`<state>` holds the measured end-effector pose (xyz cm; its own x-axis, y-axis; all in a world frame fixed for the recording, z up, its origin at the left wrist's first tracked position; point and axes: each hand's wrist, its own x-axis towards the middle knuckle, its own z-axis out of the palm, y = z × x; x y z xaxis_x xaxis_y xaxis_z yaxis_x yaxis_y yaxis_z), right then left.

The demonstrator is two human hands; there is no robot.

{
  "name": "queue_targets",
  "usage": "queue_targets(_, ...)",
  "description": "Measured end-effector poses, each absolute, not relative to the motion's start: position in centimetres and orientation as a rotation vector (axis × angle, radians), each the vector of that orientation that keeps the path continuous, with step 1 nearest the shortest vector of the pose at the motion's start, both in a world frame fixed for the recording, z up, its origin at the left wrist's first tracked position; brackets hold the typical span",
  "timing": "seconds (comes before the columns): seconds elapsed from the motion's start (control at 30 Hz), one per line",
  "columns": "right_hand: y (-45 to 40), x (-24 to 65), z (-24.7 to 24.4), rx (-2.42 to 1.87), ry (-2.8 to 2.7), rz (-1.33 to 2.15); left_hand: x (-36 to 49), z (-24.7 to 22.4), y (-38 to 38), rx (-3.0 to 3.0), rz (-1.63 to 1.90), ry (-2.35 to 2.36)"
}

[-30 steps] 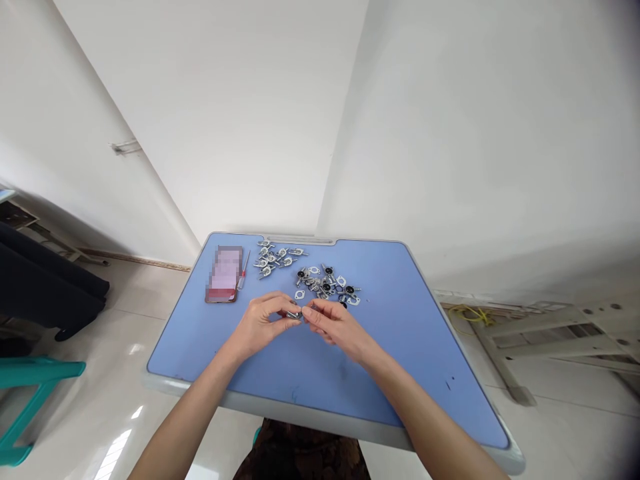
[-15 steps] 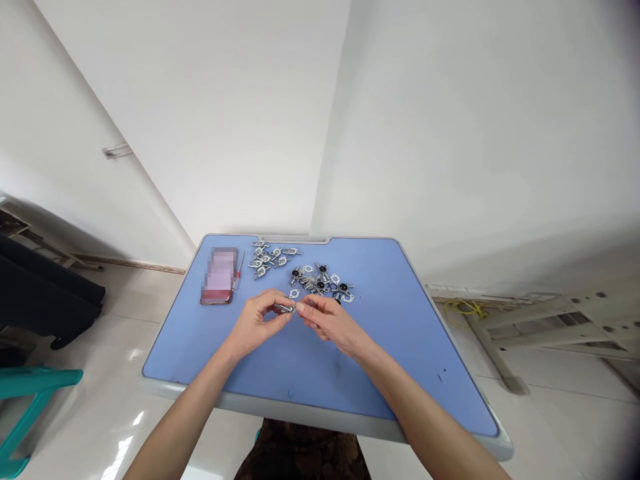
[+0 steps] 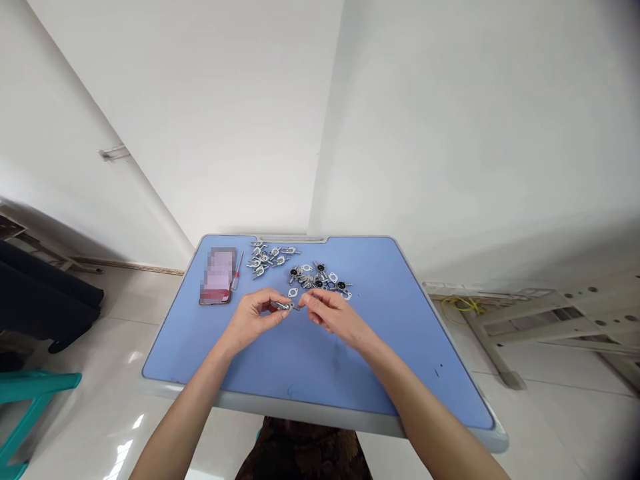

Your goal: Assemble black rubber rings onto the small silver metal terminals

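Above the tabletop, the left hand pinches a metal part, which the half-curled right hand, grip unclear, seems to adjust, next needing steadiness.

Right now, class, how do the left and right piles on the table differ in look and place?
The right pile shows round black pieces; the left pile shows none clearly. The left pile lies nearer the phone, the right pile nearer the right hand. Both hold small metal parts.
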<state>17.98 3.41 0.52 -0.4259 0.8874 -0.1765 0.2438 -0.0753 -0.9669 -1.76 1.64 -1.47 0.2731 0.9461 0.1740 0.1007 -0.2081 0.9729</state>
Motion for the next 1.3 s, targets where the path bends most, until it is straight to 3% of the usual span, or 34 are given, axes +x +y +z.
queue_targets(0.4,3.6,21.1,1.1,-1.503,-2.335,0.698,-2.8,-1.5,2.3,1.373,1.132,1.087)
queue_targets(0.7,3.4,19.3,-0.1,-1.591,-2.665,0.32,-2.8,-1.3,2.4,1.337,1.131,1.071)
queue_targets(0.8,3.2,19.0,-0.1,-1.57,-2.637,0.338,-2.8,-1.4,2.3,1.335,1.127,1.058)
queue_targets(1.0,2.8,18.3,0.8,-1.293,-2.14,0.733,-2.3,-1.7,2.0,1.37,1.092,1.014)
queue_targets(1.13,2.5,17.3,0.0,-1.029,-1.889,0.623,-1.7,-1.7,1.6,1.402,1.046,0.996)
queue_targets(1.3,2.4,16.9,-1.1,-0.817,-1.971,0.465,-1.3,-1.7,1.5,1.304,1.007,0.92)
